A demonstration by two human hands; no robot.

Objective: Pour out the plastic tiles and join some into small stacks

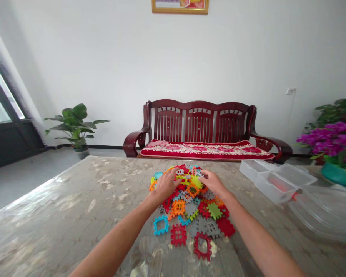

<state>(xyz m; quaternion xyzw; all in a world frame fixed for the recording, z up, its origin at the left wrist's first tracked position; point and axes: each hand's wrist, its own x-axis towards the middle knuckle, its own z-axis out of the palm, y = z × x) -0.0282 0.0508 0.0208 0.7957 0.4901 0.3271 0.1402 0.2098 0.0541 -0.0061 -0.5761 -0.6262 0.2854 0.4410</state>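
Observation:
A heap of colourful plastic interlocking puzzle tiles lies between my hands, with flat square pieces toothed along the edges. My left hand (166, 185) rests on the heap's left side, fingers stretched forward and thumb apart. On the right side, my right hand (215, 183) reaches in with fingers apart, its tips beside a lime-green tile (196, 181). Neither hand shows a tile plainly gripped. An orange window tile (178, 207) and a green tile (215, 211) lie nearer me. Closest are a blue frame tile (156, 232), a red window tile (178, 240) and a dark red frame tile (210, 246).
The heap sits on a patterned table cover (83, 207). Clear plastic boxes (273, 187) and transparent lids (325, 209) stand to the right, near a teal pot (338, 175) of purple flowers. Beyond the table are a wooden bench (200, 123) and a potted plant (77, 125).

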